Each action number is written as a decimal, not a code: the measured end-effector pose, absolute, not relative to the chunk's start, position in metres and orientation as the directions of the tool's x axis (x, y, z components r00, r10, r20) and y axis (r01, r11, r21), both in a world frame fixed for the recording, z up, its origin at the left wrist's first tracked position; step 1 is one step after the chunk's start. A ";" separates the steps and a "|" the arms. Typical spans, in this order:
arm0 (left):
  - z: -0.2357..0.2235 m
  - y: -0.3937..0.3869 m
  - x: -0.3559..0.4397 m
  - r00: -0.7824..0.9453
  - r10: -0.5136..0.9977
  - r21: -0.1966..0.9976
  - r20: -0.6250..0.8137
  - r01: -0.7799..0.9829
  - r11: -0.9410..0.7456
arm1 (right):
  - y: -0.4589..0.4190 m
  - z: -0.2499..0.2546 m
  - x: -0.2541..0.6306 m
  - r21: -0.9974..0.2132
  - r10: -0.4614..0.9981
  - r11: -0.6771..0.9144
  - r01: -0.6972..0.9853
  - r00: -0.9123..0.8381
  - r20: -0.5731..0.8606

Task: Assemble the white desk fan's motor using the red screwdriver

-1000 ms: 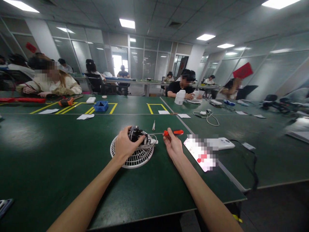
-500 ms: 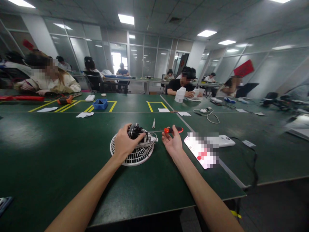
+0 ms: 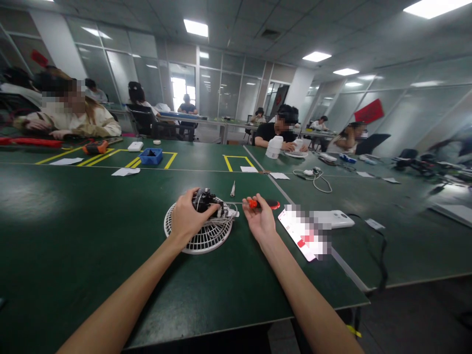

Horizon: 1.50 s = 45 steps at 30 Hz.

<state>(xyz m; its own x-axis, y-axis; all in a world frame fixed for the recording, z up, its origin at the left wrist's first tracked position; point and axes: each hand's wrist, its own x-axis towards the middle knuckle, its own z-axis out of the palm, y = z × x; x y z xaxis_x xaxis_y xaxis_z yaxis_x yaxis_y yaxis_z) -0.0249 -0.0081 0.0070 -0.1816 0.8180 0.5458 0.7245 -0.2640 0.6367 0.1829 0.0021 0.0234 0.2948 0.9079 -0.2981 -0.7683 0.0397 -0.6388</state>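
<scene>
My left hand (image 3: 188, 215) is closed around a black fan motor (image 3: 207, 200) with pale wires, sitting over a round white fan grille (image 3: 206, 242) that lies on the green table. In my right hand (image 3: 260, 216) is a screwdriver (image 3: 271, 203) with an orange and black handle, lying level between fingers and thumb. Its thin shaft points left to the motor's side; whether the tip sits on a screw is too small to tell. Beyond the shaft, a small pointed tool or bit (image 3: 233, 189) lies on the table.
A lit phone (image 3: 295, 228) and a white device (image 3: 334, 219) with a black cable lie right of my right hand. Farther off are a blue bin (image 3: 151, 156), papers (image 3: 126, 171) and a coiled white cable (image 3: 321, 182). Across the table, a person handles white parts.
The view has shifted slightly. The fingers of my right hand have curled more closely around the screwdriver handle. My left hand keeps its hold on the motor.
</scene>
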 end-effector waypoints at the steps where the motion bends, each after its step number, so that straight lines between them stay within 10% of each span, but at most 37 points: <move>1: 0.007 -0.008 -0.025 -0.184 0.819 0.639 0.543 0.724 -0.261 | 0.002 0.023 0.183 -0.647 0.904 0.024 -0.762 0.293 -0.312; 45: 0.008 -0.007 -0.023 -0.178 0.828 0.647 0.532 0.717 -0.261 | 0.003 0.022 0.183 -0.639 0.931 0.002 -0.769 0.235 -0.279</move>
<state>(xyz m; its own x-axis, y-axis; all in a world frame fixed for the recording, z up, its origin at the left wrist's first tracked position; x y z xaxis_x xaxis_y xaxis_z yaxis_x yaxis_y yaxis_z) -0.0234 -0.0073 0.0078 -0.1783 0.8279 0.5318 0.7169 -0.2609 0.6466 0.1827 0.0034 0.0216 0.2346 0.9312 -0.2789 -0.7689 0.0023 -0.6394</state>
